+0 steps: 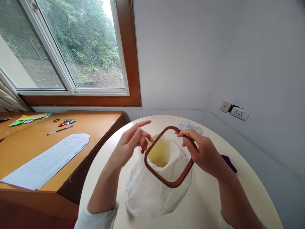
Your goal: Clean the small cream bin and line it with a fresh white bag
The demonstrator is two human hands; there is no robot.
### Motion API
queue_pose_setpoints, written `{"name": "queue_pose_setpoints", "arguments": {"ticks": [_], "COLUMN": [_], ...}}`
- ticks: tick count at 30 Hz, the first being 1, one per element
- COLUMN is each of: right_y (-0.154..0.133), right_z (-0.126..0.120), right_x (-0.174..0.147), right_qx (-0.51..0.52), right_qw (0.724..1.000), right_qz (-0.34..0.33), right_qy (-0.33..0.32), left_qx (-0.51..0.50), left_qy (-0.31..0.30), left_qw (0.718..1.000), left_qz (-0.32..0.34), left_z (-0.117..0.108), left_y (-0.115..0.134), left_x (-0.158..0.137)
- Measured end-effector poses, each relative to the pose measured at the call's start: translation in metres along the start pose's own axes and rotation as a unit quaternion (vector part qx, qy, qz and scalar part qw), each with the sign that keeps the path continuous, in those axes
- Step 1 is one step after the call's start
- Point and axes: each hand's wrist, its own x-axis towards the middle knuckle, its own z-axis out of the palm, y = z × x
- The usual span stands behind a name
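My right hand [199, 149] grips the right side of a brown rounded-square bin rim [156, 173], fingers and thumb closed around its frame. The rim is tilted above a bin [160, 152] with a yellowish inside. A white plastic bag [152, 194] lines the bin, folds over its mouth and hangs loosely around it, hiding the outer wall. My left hand [131, 143] is beside the rim's left edge, its index finger stretched out and the others loosely bent. The fingertips are close to the rim; whether they touch it I cannot tell.
The bin stands on a round cream table [102, 178]. Behind it lies a clear plastic packet [188, 125]; a dark purple item [229, 163] is partly behind my right forearm. On the wooden desk [100, 124] at left are papers [52, 159], a pen [59, 130] and keys [68, 121].
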Motion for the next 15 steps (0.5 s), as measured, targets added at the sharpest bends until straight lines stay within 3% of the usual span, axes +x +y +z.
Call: {"name": "queue_pose_setpoints", "arguments": {"ticks": [4, 8, 11, 15], "right_y": [-0.008, -0.011, -0.009, -0.001], "right_z": [0.004, 0.007, 0.009, 0.012], "right_x": [-0.002, -0.002, 0.0, 0.003], "right_qx": [0.002, 0.016, 0.063, 0.099], "right_qw": [0.999, 0.998, 0.998, 0.991], "right_qz": [-0.021, -0.014, 0.002, 0.044], "right_qy": [-0.048, -0.061, -0.029, 0.077], "left_qx": [0.066, 0.116, 0.15, 0.22], "left_qy": [-0.064, -0.068, -0.033, 0.09], "left_qw": [0.995, 0.989, 0.987, 0.97], "left_qz": [-0.04, -0.055, -0.052, -0.044], "left_z": [0.009, 0.017, 0.017, 0.009], "left_y": [0.003, 0.002, 0.0, -0.005], "left_x": [-0.003, -0.004, -0.002, 0.003]}}
